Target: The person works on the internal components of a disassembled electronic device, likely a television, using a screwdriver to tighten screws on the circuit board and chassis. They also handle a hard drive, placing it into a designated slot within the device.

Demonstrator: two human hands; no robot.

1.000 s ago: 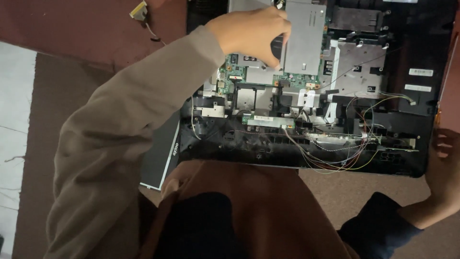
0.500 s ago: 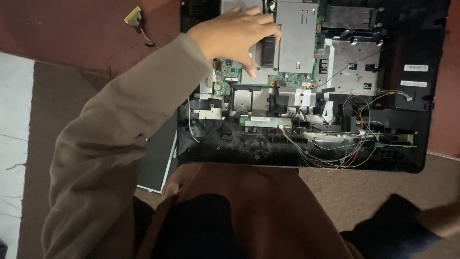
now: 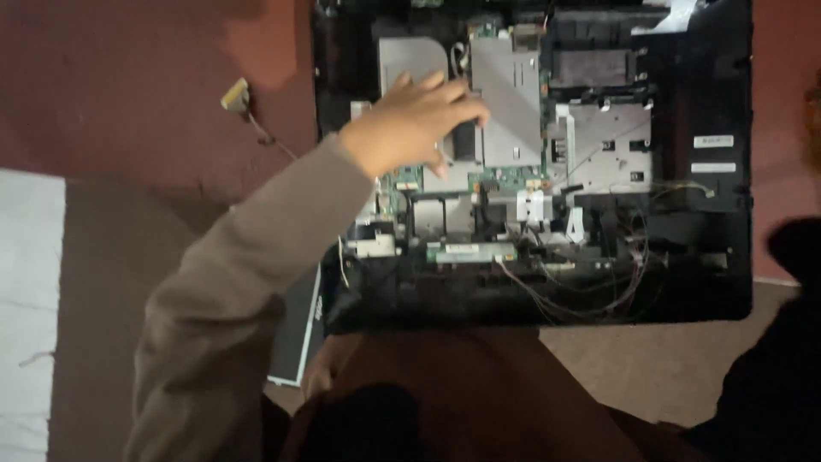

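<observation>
My left hand [image 3: 410, 128] reaches out of a brown sleeve over an opened black computer chassis [image 3: 701, 257]. Its fingers are spread and rest on the green circuit board [image 3: 505, 178], beside a grey metal shield [image 3: 509, 103]. Nothing shows in the hand. A second grey metal plate [image 3: 607, 141] sits further right on the board. Of my right arm only a blurred dark sleeve [image 3: 791, 342] shows at the right edge; the hand itself is out of sight.
A bundle of thin coloured wires [image 3: 590, 295] runs along the chassis' near edge. A loose cable with a yellowish connector [image 3: 235, 92] lies on the dark red surface to the left. A flat dark panel [image 3: 295, 334] pokes out under the chassis. My brown-clad lap [image 3: 462, 402] fills the bottom.
My left hand has slid left and down across the board, its fingers now spread. My right hand, earlier at the chassis' right edge, has dropped away and out of sight.
</observation>
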